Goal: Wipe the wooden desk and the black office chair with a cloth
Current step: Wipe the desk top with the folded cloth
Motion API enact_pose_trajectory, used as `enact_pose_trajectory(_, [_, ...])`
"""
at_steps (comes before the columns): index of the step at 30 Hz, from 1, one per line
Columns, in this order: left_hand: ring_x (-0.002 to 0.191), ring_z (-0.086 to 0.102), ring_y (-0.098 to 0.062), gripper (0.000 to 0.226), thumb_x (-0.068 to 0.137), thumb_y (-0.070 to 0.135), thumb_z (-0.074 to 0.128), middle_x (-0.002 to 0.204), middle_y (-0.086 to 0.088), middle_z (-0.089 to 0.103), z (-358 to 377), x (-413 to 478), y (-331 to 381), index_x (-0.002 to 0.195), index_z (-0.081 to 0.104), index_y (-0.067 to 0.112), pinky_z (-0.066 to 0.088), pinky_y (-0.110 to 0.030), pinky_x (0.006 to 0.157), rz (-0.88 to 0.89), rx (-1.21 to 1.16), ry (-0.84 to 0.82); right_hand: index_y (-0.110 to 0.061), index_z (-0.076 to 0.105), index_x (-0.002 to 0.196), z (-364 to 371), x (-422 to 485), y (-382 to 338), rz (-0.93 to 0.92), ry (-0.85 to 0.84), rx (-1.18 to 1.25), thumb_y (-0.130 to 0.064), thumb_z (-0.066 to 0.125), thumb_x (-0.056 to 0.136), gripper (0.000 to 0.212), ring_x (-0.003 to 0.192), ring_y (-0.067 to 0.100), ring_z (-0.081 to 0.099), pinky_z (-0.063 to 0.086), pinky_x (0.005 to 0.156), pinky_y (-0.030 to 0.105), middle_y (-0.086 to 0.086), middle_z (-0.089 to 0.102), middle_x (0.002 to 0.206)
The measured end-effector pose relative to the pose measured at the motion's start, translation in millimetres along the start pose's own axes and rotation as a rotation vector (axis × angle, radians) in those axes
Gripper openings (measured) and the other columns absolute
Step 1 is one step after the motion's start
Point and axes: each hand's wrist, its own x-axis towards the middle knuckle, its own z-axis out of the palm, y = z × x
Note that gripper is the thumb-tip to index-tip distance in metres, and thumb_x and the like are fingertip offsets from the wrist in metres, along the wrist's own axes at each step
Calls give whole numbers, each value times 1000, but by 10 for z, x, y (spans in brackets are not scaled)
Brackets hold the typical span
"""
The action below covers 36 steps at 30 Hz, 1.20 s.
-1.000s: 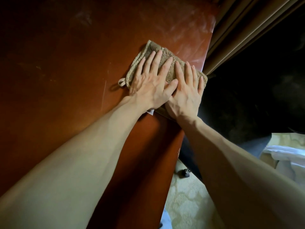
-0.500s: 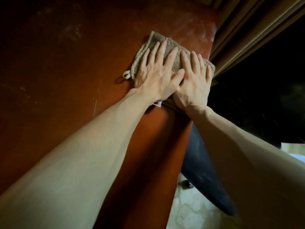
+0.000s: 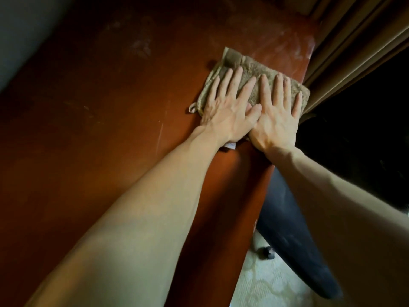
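**A:** What has changed here?

**B:** The cloth (image 3: 256, 67) now lies higher in the frame, at upper right. It has slid along the bench (image 3: 110, 129) toward the far corner beside the curtain (image 3: 345, 52). A second ago more bare wood showed beyond it. The stroke, I judge, runs along the right-hand strip of the bench.

**A:** And the hands?

**B:** The left hand (image 3: 225, 111) lies flat on the cloth, fingers straight and spread, pressing down and gripping nothing. The right hand (image 3: 276, 116) does the same just beside it, the thumbs touching. Both have travelled with the cloth.

**A:** What does that mean for the job?

**B:** Pale smears show ahead of the cloth and at upper centre, so the bench looks only partly wiped. The chair (image 3: 287, 229), at lower right, seems untouched, with grey streaks along it.

**A:** What can't be made out?

**B:** The palms hide the near half of the cloth. Only its loop (image 3: 192, 107) and a white tag (image 3: 230, 145) stick out. I cannot tell whether its right edge overhangs the bench. The right forearm covers most of the chair, leaving one dark curve and a caster (image 3: 269, 252) over pale carpet (image 3: 265, 284). The right edge of the frame is black.
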Motion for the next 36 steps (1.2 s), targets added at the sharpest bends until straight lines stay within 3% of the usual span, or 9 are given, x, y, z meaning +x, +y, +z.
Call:
enact_pose_trajectory(13, [160, -9, -22, 74, 103, 49, 32, 173, -8, -7, -109, -1977, -186, 166, 5, 24, -6, -43, 129, 6, 30, -103, -19, 2, 165, -35, -1942, -766, 13, -104, 29, -59, 23, 106, 75, 158, 27, -11, -5, 127, 55, 11, -4, 172])
enact_pose_trajectory(26, [157, -21, -16, 75, 98, 56, 15, 172, -1, -19, -138, -4377, -523, 164, -10, 32, -8, -43, 129, -86, 0, -184, -17, 5, 165, -108, -4140, -1780, -3, -161, 93, -54, 20, 104, 73, 159, 28, -8, -1, 127, 55, 12, -4, 172])
enact_pose_trajectory(32, [157, -21, -15, 74, 101, 54, 19, 172, -3, -18, -148, -5253, -662, 165, -8, 29, -7, -43, 129, -202, -20, -138, -18, 6, 165, -108, -4678, -2092, -182, -220, 82, -53, 38, 101, 80, 159, 28, -10, 2, 127, 57, 12, -4, 172])
enact_pose_trajectory(36, [159, -12, -22, 75, 102, 54, 23, 173, -8, -8, -72, -5368, -543, 165, -4, 25, -1, -46, 129, -307, -6, -64, -23, 13, 165, -107, -4594, -2001, -331, -198, 84, -53, 35, 100, 75, 159, 24, -7, 1, 127, 53, 9, 4, 172])
